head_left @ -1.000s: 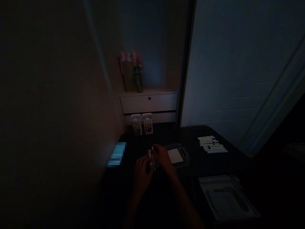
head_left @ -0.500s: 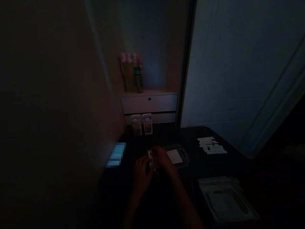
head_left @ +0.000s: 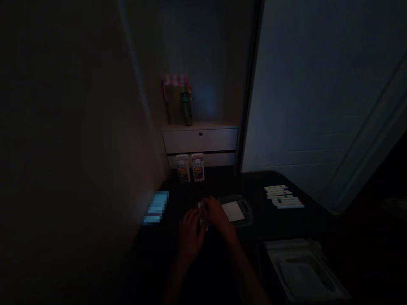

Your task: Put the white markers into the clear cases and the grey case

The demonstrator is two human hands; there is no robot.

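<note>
Slim white markers (head_left: 200,208) lie between my two hands, over the left end of a clear plastic case (head_left: 248,217). My left hand (head_left: 188,234) is closed on their left side, its thumb on the near end. From the right, my right hand (head_left: 216,214) curls its fingers over the upper end of the same markers. Much of them is covered by fingers, and the dim light hides how many there are. A white card or paper (head_left: 234,212) lies in the case, right of my right hand.
White markers with coloured bands (head_left: 284,197) lie in a row on the dark table (head_left: 222,182) at right. Two packaged sets (head_left: 197,169) stand at the back. A phone-like lit screen (head_left: 155,207) is at left, clear packaging (head_left: 305,271) below right. A bottle (head_left: 186,111) stands on the drawer cabinet (head_left: 219,141).
The view has shifted slightly, so the scene sits a little lower. My right hand has closed further over the markers, covering more of them. My left hand stays about where it was.
</note>
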